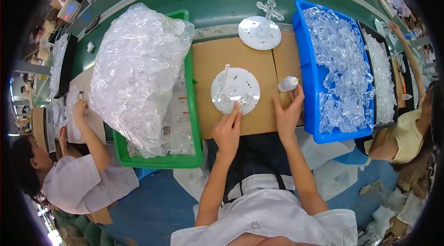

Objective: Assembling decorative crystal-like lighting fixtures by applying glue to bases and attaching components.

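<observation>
In front of me a round white disc [236, 82] with small slots lies on the cardboard. Clear plastic ornament pieces [247, 100] rest on its near part, and a thin clear piece [226, 76] reaches past its left edge. My left hand [226, 130] has its fingertips pinched together at the disc's near edge, on a clear plastic piece mostly hidden by them. To the right, my right hand [289, 112] grips a small white squeeze bottle [288, 83], which is tilted. Farther off, a second white disc [260, 33] carries an upright clear cross-shaped ornament [269, 9].
A green tray [196, 130] on the left holds a big bag of clear pieces [138, 75]. On the right stands a blue tray [319, 102] full of clear crystal-like parts [344, 79]. Brown cardboard [206, 56] covers the work area. Co-workers sit on both sides.
</observation>
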`<move>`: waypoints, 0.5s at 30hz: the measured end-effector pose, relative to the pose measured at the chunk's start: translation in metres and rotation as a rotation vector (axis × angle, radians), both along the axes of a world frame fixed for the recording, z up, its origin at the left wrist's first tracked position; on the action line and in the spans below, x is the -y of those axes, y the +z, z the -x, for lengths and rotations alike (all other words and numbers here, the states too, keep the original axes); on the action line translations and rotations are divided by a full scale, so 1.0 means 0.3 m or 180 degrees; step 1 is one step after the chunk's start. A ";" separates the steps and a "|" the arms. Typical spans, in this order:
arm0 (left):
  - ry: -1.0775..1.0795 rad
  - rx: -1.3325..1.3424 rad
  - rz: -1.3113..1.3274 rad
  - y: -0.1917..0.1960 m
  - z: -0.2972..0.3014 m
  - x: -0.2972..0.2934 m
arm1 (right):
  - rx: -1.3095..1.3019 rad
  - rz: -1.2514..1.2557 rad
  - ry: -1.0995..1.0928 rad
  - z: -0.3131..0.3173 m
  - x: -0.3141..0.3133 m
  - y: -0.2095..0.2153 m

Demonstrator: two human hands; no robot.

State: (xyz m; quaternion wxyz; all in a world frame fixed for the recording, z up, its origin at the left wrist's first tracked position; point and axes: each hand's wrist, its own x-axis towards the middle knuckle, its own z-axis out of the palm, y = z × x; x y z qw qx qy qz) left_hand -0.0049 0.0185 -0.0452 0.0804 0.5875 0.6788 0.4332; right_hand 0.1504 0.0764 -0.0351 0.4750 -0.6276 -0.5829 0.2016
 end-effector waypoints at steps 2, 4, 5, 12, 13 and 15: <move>-0.0025 -0.0019 0.0051 -0.001 0.000 -0.002 | 0.0000 0.0149 -0.0208 0.004 -0.031 0.026; 0.0085 0.0132 0.0067 0.004 -0.004 0.000 | -0.0202 0.0278 -0.0076 -0.014 -0.049 0.041; 0.0053 0.0128 0.0097 0.005 -0.007 -0.002 | -0.0189 0.0057 -0.0158 -0.020 -0.049 0.026; 0.0238 0.0084 0.0209 0.000 -0.012 -0.006 | -0.0126 0.0910 0.1010 -0.074 0.216 0.150; 0.0234 0.0020 0.0127 -0.003 -0.009 -0.007 | -0.0140 0.0942 0.1002 -0.071 0.228 0.142; 0.0185 -0.0001 0.0116 -0.013 -0.009 -0.008 | 0.0062 0.1251 0.1170 -0.072 0.242 0.120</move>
